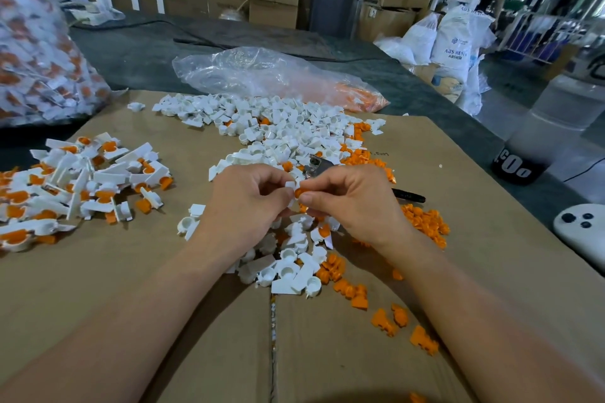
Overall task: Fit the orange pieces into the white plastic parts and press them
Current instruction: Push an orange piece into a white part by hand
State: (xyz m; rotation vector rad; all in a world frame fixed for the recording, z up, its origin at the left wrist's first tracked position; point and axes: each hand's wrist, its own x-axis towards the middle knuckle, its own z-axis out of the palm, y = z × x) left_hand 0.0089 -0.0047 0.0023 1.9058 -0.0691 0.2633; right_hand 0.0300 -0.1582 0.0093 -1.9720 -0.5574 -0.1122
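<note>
My left hand (248,196) and my right hand (347,199) meet above the middle of the cardboard sheet (163,288). Between their fingertips sits one small white plastic part (290,185) with an orange piece (299,192) against it; my left hand pinches the white part and my right thumb and forefinger pinch the orange piece. Below and behind the hands lies a loose heap of white parts (275,127). Loose orange pieces (425,222) are scattered to the right and lower right. A pile of joined white-and-orange parts (82,180) lies at the left.
A full clear bag of joined parts (39,52) stands at the far left. A flat plastic bag with orange pieces (278,78) lies behind the heap. Pliers (319,165) lie just behind my right hand. A white controller (579,232) sits at the right edge. A person stands far back right.
</note>
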